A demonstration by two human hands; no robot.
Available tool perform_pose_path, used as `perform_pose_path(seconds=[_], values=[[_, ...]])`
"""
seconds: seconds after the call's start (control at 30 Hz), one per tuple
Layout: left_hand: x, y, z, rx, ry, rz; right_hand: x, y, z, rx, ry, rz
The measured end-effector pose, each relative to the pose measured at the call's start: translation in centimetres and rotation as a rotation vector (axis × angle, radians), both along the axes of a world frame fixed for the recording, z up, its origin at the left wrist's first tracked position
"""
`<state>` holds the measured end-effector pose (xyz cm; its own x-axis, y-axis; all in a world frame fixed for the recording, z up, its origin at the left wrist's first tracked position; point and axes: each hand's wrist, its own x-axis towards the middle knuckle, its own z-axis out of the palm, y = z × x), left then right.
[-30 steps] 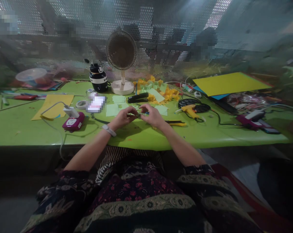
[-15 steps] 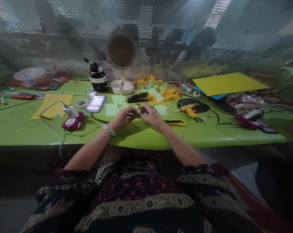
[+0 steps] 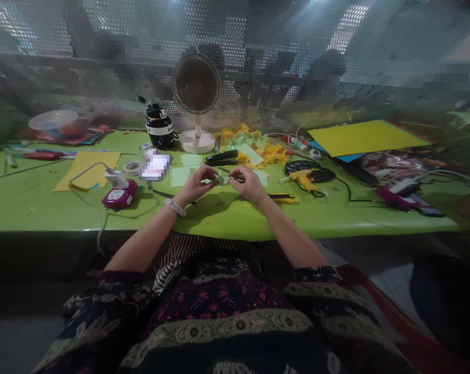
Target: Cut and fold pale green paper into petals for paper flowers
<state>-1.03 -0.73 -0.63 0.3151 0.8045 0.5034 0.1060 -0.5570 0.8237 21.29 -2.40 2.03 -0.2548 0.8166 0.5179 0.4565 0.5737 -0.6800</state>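
Between my two hands, above the green table, is a small piece of pale green paper. My left hand pinches its left side, and my right hand pinches its right side. Just beyond my fingers lie pale green paper sheets and a black stapler. Behind them is a heap of yellow paper flowers mixed with green paper pieces. A yellow-and-black cutter-like tool rests right of my right wrist. The exact folds of the held paper are too small to make out.
A white fan and a dark bottle stand at the back. Left are a purple power adapter, a tape roll and a yellow sheet. Right are a yellow glue gun, a black palette and large yellow card.
My hands have moved slightly apart, and more of the pale green paper shows between my fingers. The view has shifted a little.
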Motion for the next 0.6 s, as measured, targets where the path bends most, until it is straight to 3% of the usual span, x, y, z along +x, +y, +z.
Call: perform_pose_path(seconds=[0.1,0.23,0.37,0.5,0.6], values=[[-0.2,0.2,0.0,-0.042,-0.017,0.048,0.1,0.0,-0.1,0.048,0.038,-0.065],[-0.5,0.6,-0.3,-0.272,-0.034,-0.005,0.7,0.2,0.0,0.027,-0.099,-0.037],[-0.7,1.2,-1.2,-0.428,-0.027,-0.002,2.0,0.0,1.2,0.076,-0.181,-0.085],[-0.9,1.8,-1.9,-0.433,0.034,0.001,6.1,-0.3,3.0,-0.073,-0.298,-0.121],[-1.1,2.1,-2.2,-0.442,0.057,0.024,11.7,0.3,3.7,-0.177,-0.454,-0.314]])
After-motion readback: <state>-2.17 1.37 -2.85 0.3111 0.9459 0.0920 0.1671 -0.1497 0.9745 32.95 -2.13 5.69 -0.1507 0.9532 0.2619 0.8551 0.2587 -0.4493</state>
